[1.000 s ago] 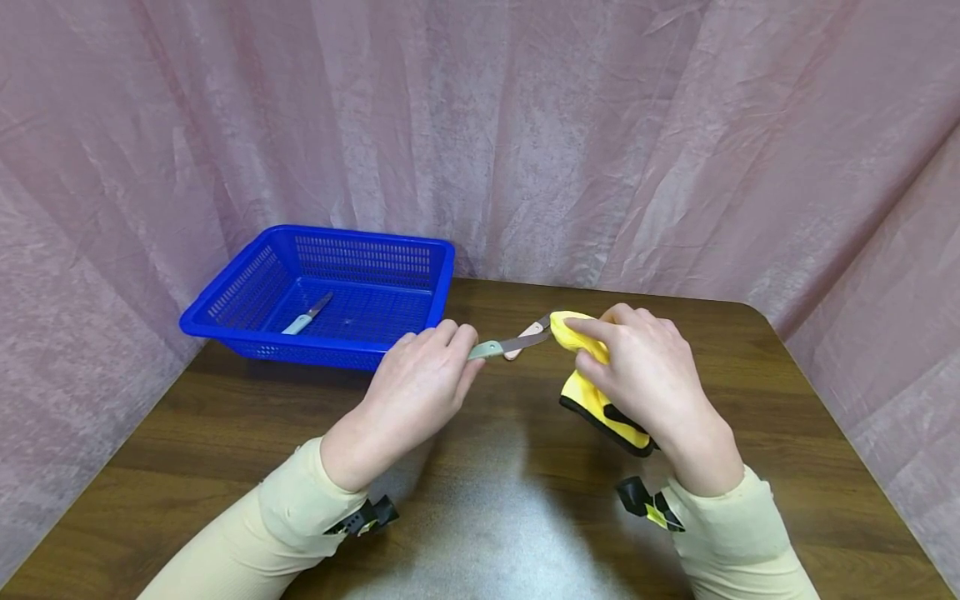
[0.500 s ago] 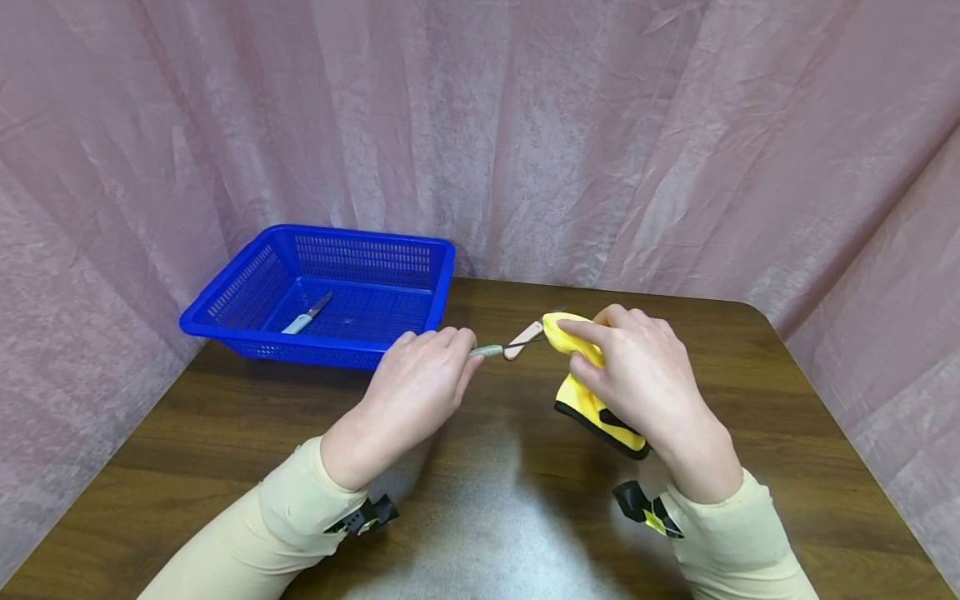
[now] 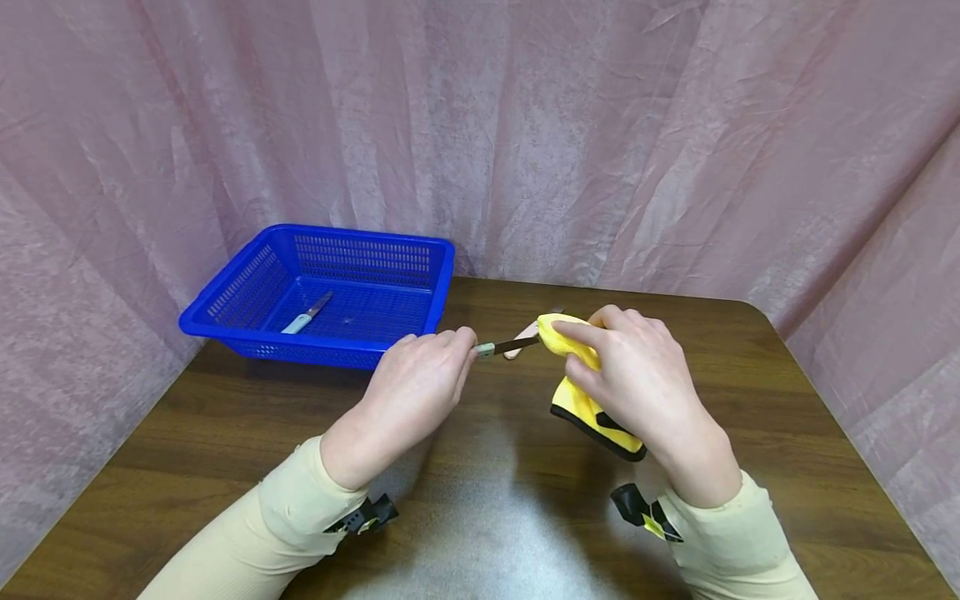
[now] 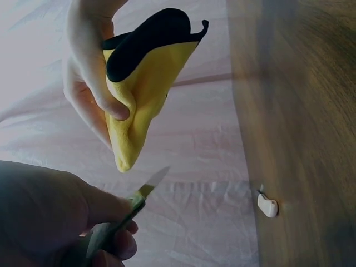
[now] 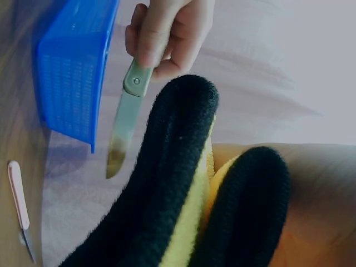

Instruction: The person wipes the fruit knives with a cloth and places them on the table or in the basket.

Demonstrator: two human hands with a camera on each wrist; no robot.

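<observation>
My left hand (image 3: 423,371) grips a small knife by its pale green handle (image 3: 486,350), the blade (image 3: 517,343) pointing right. A yellow cloth (image 3: 577,337) with black edging is pinched between the thumb and fingers of my right hand (image 3: 645,375). In the head view the blade tip reaches the cloth's edge. From the left wrist, the blade (image 4: 158,177) shows just below the folded cloth (image 4: 139,105). Behind them on the table lies a second knife with a pale pink handle (image 3: 522,342), its blade partly hidden by the cloth.
At the back left stands a blue plastic basket (image 3: 315,354) with slotted walls. Inside it lies a knife with a light blue handle (image 3: 297,323). The brown wooden table (image 3: 480,500) ends at a pink curtain (image 3: 525,142).
My right hand and the cloth have shifted slightly left and down. The knife in my left hand has rolled, its blade turning from broad side to edge and partly back.
</observation>
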